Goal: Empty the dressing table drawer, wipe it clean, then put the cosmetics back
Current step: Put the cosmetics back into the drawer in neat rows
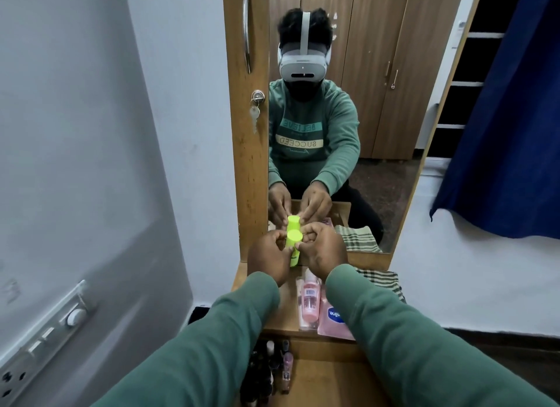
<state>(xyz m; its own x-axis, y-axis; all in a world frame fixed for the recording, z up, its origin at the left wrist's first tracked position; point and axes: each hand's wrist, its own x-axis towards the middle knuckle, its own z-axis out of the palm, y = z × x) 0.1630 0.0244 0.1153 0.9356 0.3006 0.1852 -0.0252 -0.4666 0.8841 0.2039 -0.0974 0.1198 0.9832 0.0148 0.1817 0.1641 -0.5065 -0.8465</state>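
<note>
Drawer [333, 382] is open, several small bottles [274, 367] at its left. Left hand [268, 259] and right hand [322, 252] pinch one yellow-green tube [294, 240] above the table top [281, 311]; one pink bottle [311, 300] and one pink pouch [335, 325] lie there.

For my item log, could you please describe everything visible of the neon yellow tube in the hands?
The tube is neon yellow-green, plastic by its look, with a round flat-topped cap of the same colour, seemingly closed. It stands roughly upright, cap uppermost, held above the table top close to the mirror, which reflects it. The left hand and right hand pinch it from either side, hiding much of its body; no label can be read.
</note>
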